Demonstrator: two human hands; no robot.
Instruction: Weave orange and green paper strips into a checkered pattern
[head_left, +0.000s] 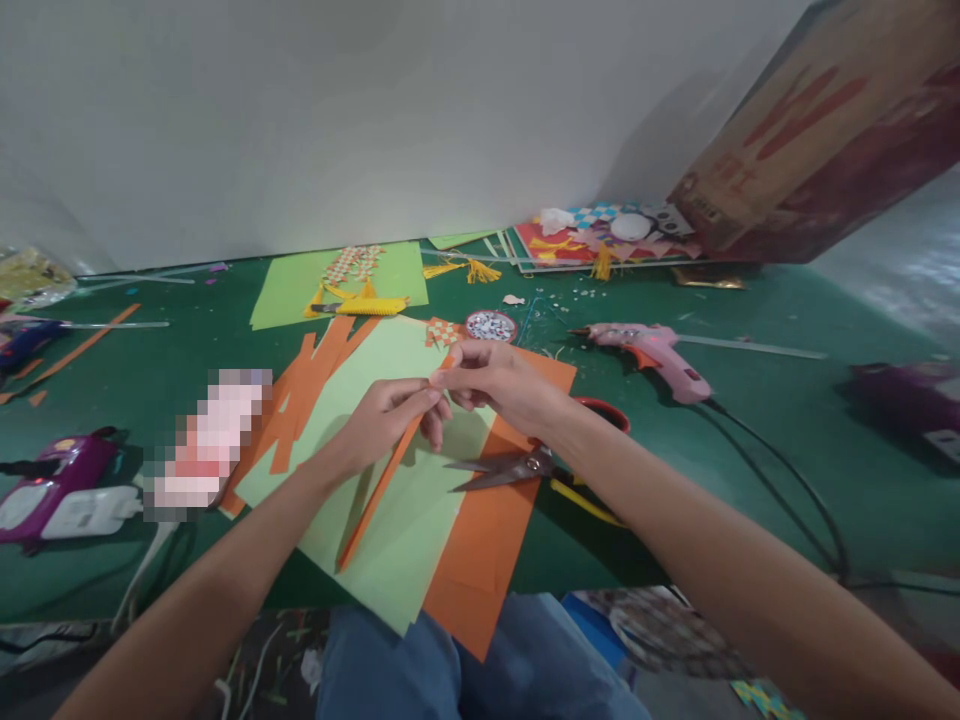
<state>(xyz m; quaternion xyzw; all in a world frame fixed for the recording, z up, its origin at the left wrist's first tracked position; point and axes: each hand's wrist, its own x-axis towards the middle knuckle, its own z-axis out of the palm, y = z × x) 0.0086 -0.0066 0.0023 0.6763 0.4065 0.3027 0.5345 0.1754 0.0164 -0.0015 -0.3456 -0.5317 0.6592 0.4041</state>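
Observation:
Between my two hands, above the pale green paper (360,390), is a narrow orange paper strip (379,500). Its long end slants down toward me. My left hand (394,415) pinches the strip near its upper part. Thumb and fingers of my right hand (487,375) close on the strip's top end. Orange paper (480,540) lies partly under the green sheet. Scissors (536,463) rest partly opened on the orange sheet, below my right wrist. A small orange and white woven piece (442,332) lies just beyond my fingers.
Cut orange strips (300,400) lie left, beside a blurred-out phone (210,440) and a purple power strip (75,480). A pink glue gun (652,355) with a cord is at right. Behind are a yellow cutter (367,306), a dish of beads (491,326) and a cardboard box (817,130).

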